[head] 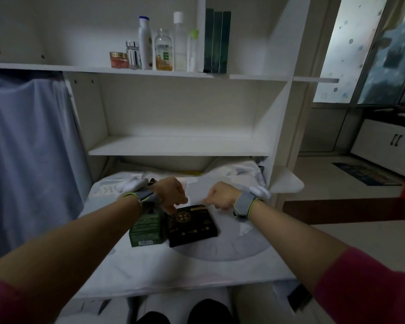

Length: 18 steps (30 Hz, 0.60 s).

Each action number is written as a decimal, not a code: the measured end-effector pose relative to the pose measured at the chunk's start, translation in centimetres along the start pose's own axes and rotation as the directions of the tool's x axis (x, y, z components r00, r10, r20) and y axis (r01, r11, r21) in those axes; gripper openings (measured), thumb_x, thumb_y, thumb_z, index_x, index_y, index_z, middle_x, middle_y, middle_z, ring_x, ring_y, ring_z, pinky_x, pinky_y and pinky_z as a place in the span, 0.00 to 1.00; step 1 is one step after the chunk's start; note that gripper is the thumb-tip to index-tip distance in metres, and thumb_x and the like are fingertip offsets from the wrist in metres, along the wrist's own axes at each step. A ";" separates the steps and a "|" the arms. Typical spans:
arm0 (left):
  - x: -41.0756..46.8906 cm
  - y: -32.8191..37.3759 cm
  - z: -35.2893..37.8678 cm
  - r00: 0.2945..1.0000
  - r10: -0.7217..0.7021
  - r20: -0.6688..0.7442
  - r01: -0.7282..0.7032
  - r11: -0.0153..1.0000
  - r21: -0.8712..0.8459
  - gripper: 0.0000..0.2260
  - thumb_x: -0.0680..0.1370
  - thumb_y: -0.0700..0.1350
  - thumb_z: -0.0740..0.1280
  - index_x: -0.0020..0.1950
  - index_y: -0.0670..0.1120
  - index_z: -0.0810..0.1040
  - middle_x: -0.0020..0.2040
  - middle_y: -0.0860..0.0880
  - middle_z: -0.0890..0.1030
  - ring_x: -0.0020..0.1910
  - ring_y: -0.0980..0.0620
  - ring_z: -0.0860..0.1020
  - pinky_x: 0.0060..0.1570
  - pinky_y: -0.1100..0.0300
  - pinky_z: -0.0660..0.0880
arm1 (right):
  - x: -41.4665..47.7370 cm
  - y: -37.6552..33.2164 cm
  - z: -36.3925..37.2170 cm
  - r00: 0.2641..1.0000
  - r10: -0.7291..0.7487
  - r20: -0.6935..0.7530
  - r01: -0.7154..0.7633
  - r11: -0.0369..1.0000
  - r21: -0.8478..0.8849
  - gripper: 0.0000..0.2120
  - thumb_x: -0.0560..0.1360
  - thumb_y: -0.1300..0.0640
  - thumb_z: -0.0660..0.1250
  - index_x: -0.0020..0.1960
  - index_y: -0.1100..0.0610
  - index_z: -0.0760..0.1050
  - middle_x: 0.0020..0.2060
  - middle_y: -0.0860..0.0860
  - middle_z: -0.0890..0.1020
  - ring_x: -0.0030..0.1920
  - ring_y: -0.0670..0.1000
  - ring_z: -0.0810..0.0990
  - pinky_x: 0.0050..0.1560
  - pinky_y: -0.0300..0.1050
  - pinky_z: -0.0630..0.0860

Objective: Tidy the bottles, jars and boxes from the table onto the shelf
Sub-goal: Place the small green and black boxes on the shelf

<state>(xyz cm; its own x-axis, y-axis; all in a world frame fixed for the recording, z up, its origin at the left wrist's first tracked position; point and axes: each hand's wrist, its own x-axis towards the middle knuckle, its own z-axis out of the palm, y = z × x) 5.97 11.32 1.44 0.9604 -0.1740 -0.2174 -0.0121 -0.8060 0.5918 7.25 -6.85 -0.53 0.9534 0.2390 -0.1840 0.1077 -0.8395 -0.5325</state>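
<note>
Low at mid-frame, my left hand (171,195) curls down onto the black box (192,226) at its far corner on the table (197,265), grip unclear; my right hand (222,196) hovers curled, empty. A one-corner lift could tilt it into the green box (146,230) just beside.

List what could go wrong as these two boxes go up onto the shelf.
1. The left hand and right hand are only at the far edge of the black box, which lies close against the green box. Lifting it may drag or tip the green one.
2. The upper shelf row is crowded. A box pushed in near the tall clear bottle and the slim green-capped bottle might topple them.
</note>
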 end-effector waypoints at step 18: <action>0.7 -2.0 3.1 0.985 -0.112 0.133 0.106 0.993 0.055 0.15 0.77 0.47 0.67 0.57 0.37 0.77 0.52 0.36 0.81 0.43 0.38 0.84 0.48 0.43 0.81 | 1.0 1.4 3.9 0.965 0.248 0.086 -0.262 0.923 0.282 0.14 0.75 0.49 0.67 0.42 0.60 0.71 0.33 0.53 0.72 0.36 0.53 0.72 0.44 0.46 0.70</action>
<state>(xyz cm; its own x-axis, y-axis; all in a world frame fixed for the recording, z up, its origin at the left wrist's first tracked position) 5.80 11.09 -2.27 0.9102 -0.1561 -0.3837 0.0742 -0.8498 0.5218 7.26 -5.85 -4.64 0.9225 0.0649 -0.3805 -0.2296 -0.7002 -0.6760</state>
